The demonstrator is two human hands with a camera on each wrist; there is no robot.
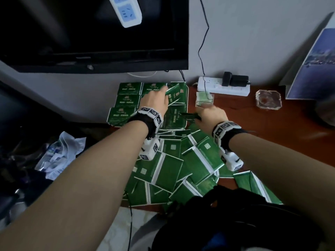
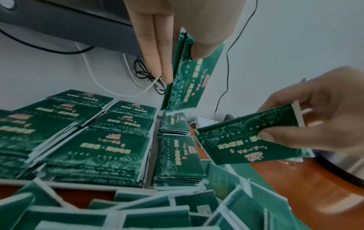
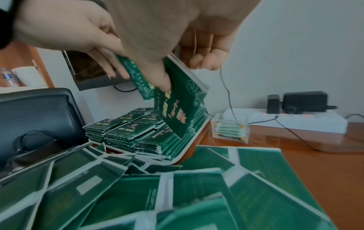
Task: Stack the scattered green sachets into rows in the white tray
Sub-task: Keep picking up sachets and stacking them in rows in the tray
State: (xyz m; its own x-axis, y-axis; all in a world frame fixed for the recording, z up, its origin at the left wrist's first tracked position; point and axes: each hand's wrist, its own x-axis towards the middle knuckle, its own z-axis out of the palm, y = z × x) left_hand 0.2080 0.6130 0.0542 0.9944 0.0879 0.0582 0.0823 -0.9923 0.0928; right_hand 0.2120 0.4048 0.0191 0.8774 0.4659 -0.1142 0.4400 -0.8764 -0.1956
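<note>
Here we have both hands over the white tray (image 3: 194,135), which sits at the back of the wooden desk (image 1: 272,134) under the monitor (image 1: 94,33). Our left hand (image 1: 154,103) pinches one green sachet (image 2: 189,77) between thumb and straight fingers, holding it on edge, nearly upright, above the far right stack. We judge it is tilted that way so it can slide down flush onto its row. Our right hand (image 1: 212,115) grips a second sachet (image 2: 250,135) with curled fingers and thumb, printed face up, just beside the tray's right edge, likely kept ready as the next one to go in. The stacked sachets (image 2: 94,140) already fill the tray in neat rows, faces up. The loose pile (image 1: 174,163) lies on the desk right in front of the tray, mostly backs up, so much sorting remains. A clear plastic box (image 3: 229,127) and a white power strip (image 1: 223,86) stand further right, apart from the work.
</note>
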